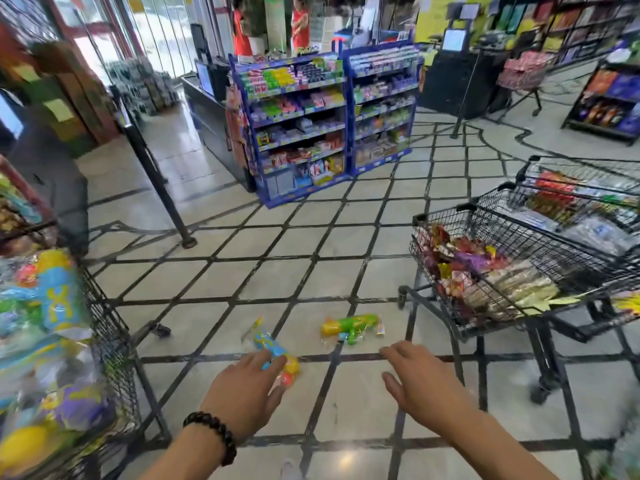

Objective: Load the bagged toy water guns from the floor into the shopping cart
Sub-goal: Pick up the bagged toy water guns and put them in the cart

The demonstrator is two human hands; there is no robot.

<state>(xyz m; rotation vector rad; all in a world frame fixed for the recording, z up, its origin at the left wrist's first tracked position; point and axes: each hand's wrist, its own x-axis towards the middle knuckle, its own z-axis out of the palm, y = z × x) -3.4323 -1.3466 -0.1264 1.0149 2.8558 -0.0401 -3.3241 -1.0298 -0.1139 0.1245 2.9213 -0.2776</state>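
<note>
Two bagged toy water guns lie on the tiled floor ahead of me. A blue and yellow one (pixel 273 351) sits left of centre, partly hidden by my left hand (pixel 244 389), which reaches over it with relaxed fingers. A green and yellow one (pixel 351 327) lies to its right, beyond my right hand (pixel 415 382), which hovers open, palm down, holding nothing. At the left edge stands a black wire shopping cart (pixel 114 341) holding several bagged water guns (pixel 52 306).
Another black wire cart (pixel 446 306) full of snack packets stands at the right, with a further loaded cart behind it. A blue shelf unit (pixel 298 126) of small goods is ahead. A black post (pixel 156 181) stands to the left. Two people in red are far back.
</note>
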